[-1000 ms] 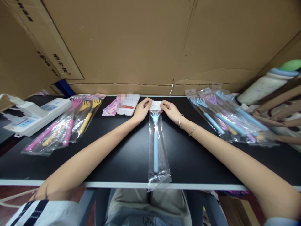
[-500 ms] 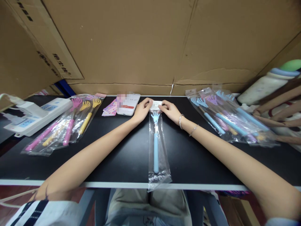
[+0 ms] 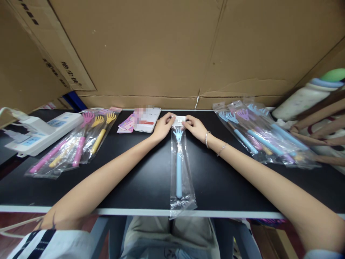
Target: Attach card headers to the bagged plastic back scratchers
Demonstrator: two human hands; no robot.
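Note:
A clear plastic bag (image 3: 182, 180) lies lengthwise on the black table (image 3: 134, 180), with a blue hand-shaped back scratcher (image 3: 178, 162) inside. Its far end carries a white header label (image 3: 179, 120). My left hand (image 3: 161, 126) pinches the label's left side with closed fingers. My right hand (image 3: 196, 127), a bracelet on its wrist, pinches the label's right side. The bag's near end hangs over the table's front edge.
Bagged pink and yellow scratchers (image 3: 75, 145) lie at the left beside a white power strip (image 3: 40, 133). A phone (image 3: 147, 120) and pink cards (image 3: 126, 124) sit behind my left hand. Bagged blue and purple scratchers (image 3: 258, 135) are piled at the right, next to a bottle (image 3: 304, 97). Cardboard (image 3: 172, 54) walls the back.
Both hands stay pinched on the label; the fingers have shifted only slightly along its top fold. The bag has not moved.

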